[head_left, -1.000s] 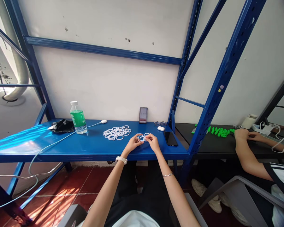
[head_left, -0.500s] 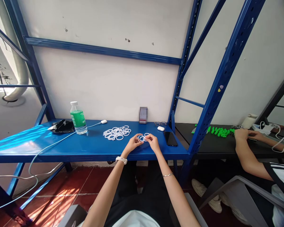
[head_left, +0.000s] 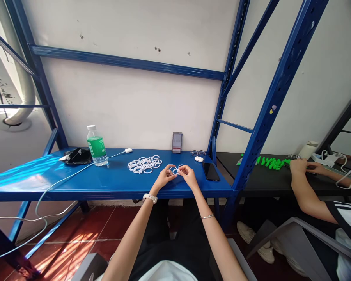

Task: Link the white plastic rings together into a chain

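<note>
White plastic rings (head_left: 173, 169) are held up between my two hands over the front of the blue table (head_left: 119, 183). My left hand (head_left: 164, 177) pinches a ring at its left side, fingers closed. On the other side my right hand (head_left: 188, 176) has its fingertips closed on a second ring that meets the first. How the two rings join is partly hidden by my fingers. A loose pile of similar white rings (head_left: 144, 164) lies left of my hands.
Left stand a green-labelled bottle (head_left: 97, 146) and a black plastic bag (head_left: 77, 156). A black phone (head_left: 210, 171), white case (head_left: 199, 159), glasses (head_left: 198, 152) and a small upright display (head_left: 177, 143) surround my right side. A co-worker's hand (head_left: 298, 165) is near green pieces (head_left: 273, 162).
My hands stay in nearly the same place. The ring in my right hand has tilted and shifted slightly left, and the two rings sit closer together.
</note>
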Motion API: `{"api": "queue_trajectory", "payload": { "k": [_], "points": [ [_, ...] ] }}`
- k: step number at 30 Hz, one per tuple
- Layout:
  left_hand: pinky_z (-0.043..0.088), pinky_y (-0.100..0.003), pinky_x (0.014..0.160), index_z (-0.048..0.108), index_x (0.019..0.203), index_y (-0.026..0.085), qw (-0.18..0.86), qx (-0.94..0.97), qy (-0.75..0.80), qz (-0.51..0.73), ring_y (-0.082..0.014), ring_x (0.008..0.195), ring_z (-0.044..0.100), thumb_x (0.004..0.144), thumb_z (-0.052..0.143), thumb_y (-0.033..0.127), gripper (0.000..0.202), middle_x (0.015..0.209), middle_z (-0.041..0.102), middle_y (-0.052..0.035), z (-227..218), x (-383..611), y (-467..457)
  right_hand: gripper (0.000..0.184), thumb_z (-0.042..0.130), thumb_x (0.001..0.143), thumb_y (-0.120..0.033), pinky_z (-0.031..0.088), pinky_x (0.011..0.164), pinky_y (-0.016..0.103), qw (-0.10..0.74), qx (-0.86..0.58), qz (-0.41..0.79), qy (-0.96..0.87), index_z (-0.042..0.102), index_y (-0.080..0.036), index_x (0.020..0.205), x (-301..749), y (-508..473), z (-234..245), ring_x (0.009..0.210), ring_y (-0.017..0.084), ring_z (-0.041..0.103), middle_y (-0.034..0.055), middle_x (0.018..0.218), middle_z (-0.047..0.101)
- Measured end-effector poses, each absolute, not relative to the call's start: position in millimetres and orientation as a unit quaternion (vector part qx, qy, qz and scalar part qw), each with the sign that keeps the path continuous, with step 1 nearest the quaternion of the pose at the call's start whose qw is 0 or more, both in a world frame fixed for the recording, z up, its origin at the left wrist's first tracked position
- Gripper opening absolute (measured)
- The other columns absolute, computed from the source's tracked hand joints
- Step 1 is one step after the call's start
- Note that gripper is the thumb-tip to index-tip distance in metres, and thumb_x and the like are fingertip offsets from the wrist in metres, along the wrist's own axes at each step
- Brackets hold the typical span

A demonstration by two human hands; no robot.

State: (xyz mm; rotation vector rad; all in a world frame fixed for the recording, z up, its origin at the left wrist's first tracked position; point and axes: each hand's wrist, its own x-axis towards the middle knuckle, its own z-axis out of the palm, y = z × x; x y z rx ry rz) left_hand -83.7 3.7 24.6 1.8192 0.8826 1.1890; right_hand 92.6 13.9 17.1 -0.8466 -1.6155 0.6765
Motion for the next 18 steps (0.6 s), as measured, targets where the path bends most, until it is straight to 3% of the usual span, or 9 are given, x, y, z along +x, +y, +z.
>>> {"api": "queue_trajectory", "payload": {
  "k": [9,18],
  "points": [
    [0.044,-0.021,0.058,0.05,0.115,0.019,0.394,0.712,0.34,0.472,-0.0104,0.057,0.052,0.074,0.07,0.05,0.056,0.064,0.052,0.0061,21.7,-83.3,5.8,0.038,0.065,0.079,-0.041,0.052,0.077,0.03,0.516,-0.348,0.331,-0.709,0.063,-0.019,0.11,91.5,13.4,17.7,0.091,0.02,0.065,0.0068,0.098,0.068],
    [0.046,-0.022,0.06,0.049,0.114,0.019,0.396,0.714,0.343,0.463,-0.0117,0.059,0.056,0.076,0.066,0.056,0.056,0.066,0.056,0.0042,22.2,-83.1,5.5,0.038,0.063,0.08,-0.04,0.054,0.078,0.032,0.519,-0.34,0.352,-0.701,0.065,-0.018,0.111,92.8,16.0,13.9,0.085,0.02,0.068,0.0062,0.089,0.07]
  ]
}}
